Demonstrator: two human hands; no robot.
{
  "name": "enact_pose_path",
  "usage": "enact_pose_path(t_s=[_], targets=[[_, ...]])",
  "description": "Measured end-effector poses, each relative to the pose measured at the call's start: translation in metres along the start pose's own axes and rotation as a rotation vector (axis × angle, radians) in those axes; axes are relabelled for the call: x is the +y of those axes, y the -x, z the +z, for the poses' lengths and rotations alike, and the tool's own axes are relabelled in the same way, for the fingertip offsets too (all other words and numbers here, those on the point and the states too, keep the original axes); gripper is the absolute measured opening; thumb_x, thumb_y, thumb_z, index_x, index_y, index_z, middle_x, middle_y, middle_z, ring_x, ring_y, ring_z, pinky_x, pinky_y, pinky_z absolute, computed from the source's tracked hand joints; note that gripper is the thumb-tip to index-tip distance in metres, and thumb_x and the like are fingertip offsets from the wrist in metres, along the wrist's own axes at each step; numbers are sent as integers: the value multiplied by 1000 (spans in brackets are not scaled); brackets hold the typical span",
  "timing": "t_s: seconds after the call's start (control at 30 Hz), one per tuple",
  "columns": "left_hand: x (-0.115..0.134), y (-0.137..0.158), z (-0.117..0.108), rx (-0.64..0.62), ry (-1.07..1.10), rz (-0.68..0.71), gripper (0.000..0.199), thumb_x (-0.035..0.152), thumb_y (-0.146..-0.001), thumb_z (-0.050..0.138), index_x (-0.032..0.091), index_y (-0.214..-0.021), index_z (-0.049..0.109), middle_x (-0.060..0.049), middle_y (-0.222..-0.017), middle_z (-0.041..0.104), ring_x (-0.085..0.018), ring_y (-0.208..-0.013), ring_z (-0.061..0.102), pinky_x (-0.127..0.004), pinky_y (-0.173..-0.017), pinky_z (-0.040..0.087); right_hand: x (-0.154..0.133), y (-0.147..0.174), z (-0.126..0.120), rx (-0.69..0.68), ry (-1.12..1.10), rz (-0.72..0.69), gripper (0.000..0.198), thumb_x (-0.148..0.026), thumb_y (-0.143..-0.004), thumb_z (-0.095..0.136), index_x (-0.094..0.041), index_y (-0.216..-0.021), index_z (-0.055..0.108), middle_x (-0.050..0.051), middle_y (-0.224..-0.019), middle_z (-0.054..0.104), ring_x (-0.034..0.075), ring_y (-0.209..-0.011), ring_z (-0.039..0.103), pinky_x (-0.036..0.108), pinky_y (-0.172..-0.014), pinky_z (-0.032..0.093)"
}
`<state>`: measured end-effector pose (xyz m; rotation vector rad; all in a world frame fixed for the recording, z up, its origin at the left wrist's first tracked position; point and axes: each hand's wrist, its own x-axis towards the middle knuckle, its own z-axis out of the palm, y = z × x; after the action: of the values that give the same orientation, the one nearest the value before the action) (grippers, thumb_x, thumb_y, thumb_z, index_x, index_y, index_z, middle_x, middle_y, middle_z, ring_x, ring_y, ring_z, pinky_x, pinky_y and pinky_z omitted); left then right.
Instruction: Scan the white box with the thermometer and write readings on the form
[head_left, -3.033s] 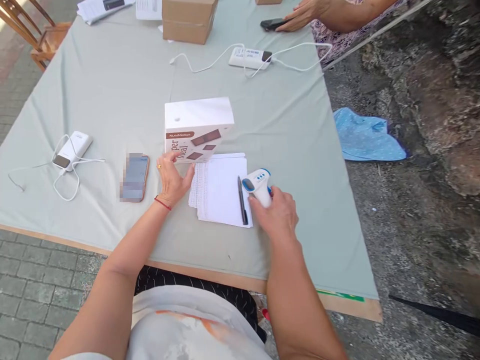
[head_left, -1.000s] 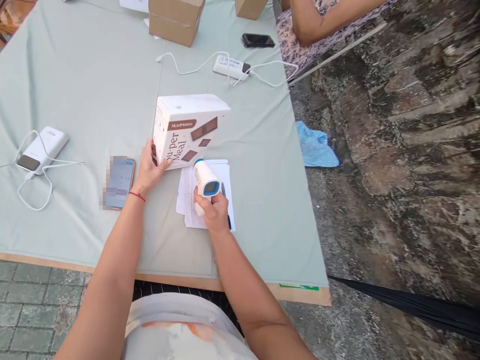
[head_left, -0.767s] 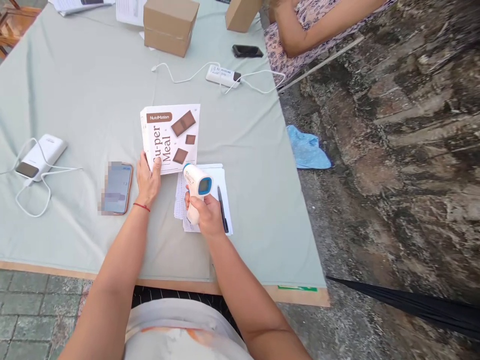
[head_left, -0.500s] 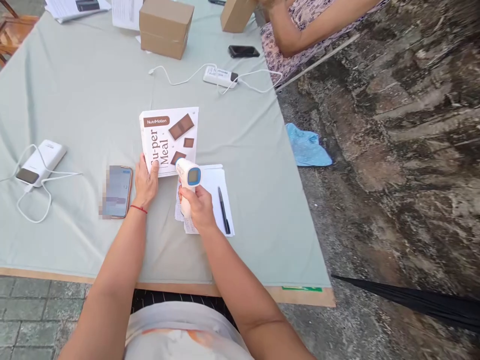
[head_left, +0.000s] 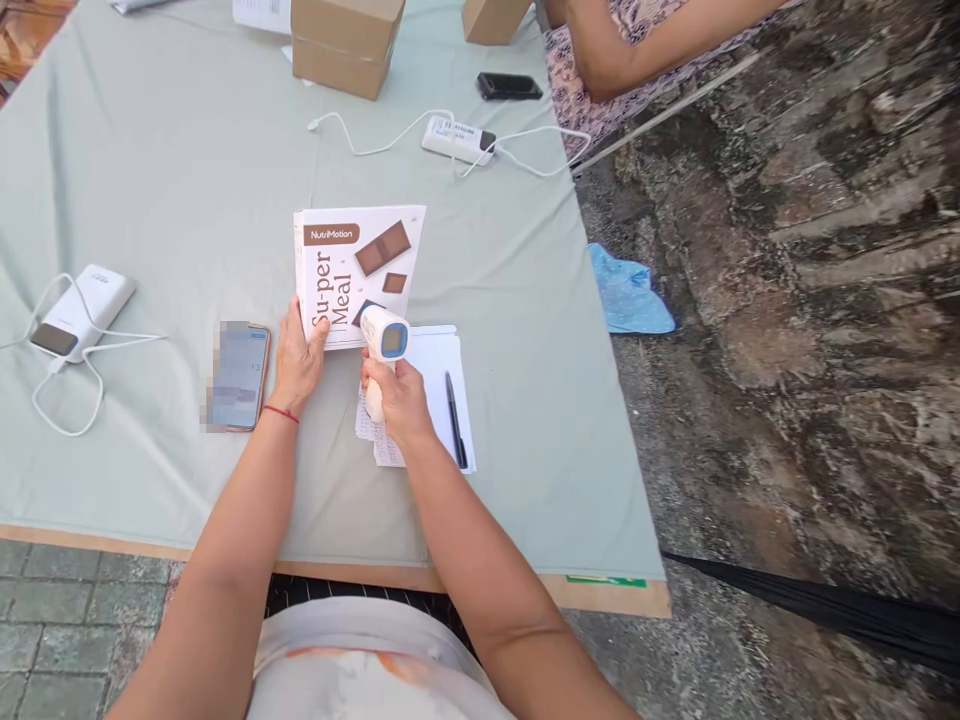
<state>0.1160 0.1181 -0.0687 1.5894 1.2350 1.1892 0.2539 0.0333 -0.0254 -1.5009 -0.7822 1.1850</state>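
Observation:
My left hand (head_left: 300,358) grips the lower left corner of a white box (head_left: 337,275) printed "NutriMotion Su-per Meal" with brown chocolate pieces, thumb on its front face. In my right hand (head_left: 397,395) is a white and blue infrared thermometer (head_left: 382,335), its fingers wrapped round the handle. The thermometer's front end overlaps the box's lower right part, and its small screen faces me; whether they touch I cannot tell. Beneath the thermometer lie white paper sheets (head_left: 435,360) with a black pen (head_left: 455,420) on them. A smartphone (head_left: 244,380), partly pixelated, lies left of my left hand.
White power banks with cables lie at the left (head_left: 82,312) and the back (head_left: 457,140). Cardboard boxes (head_left: 345,45) and a black phone (head_left: 510,87) stand or lie farther back. Another person's arm (head_left: 637,60) is at the upper right. A blue cloth (head_left: 630,290) hangs beyond the table's right edge.
The box has shifted slightly right and its front faces me more squarely. The thermometer has moved a little right and up with my right hand. The whole view has shifted slightly too.

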Motion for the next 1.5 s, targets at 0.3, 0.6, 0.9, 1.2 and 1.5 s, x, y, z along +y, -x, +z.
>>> enact_pose_path(t_s=[0.3, 0.6, 0.9, 1.2, 1.5], targets=[[7, 0, 1, 21, -11, -2, 65, 69, -94, 54, 22, -138, 51, -15, -133, 60, -30, -127, 54, -51, -110, 43, -23, 37, -27, 75, -113, 4, 37, -51, -71, 69, -21, -91, 61, 0, -79, 56, 15, -71, 48, 29, -63, 42], [11, -6, -5, 50, -54, 25, 70, 73, -93, 52, 18, -136, 52, -16, -129, 62, -29, -120, 58, -50, -107, 45, -26, 51, -43, 181, -145, -4, 35, -50, -70, 71, -21, -85, 60, 1, -79, 54, 14, -72, 46, 29, -64, 42], [19, -8, -9, 37, -37, 69, 65, 69, -94, 52, 21, -136, 54, -14, -127, 64, -29, -125, 58, -50, -111, 44, -28, 53, -44, 173, -149, 5, 36, -50, -70, 71, -21, -89, 62, 1, -83, 57, 14, -71, 47, 30, -65, 43], [14, -6, -6, 101, 28, 43, 72, 73, -91, 54, 22, -141, 50, -15, -139, 57, -29, -135, 52, -49, -118, 39, -31, 57, -49, 183, -131, 2, 36, -49, -68, 74, -21, -87, 62, -1, -77, 55, 14, -69, 46, 30, -65, 40], [18, -5, -4, 113, 22, 72, 70, 72, -94, 50, 22, -142, 47, -15, -139, 56, -28, -134, 52, -48, -118, 39, -15, 48, -94, 396, 221, -95, 43, -53, -67, 73, -20, -94, 68, 3, -84, 66, 19, -76, 55, 33, -70, 47]])
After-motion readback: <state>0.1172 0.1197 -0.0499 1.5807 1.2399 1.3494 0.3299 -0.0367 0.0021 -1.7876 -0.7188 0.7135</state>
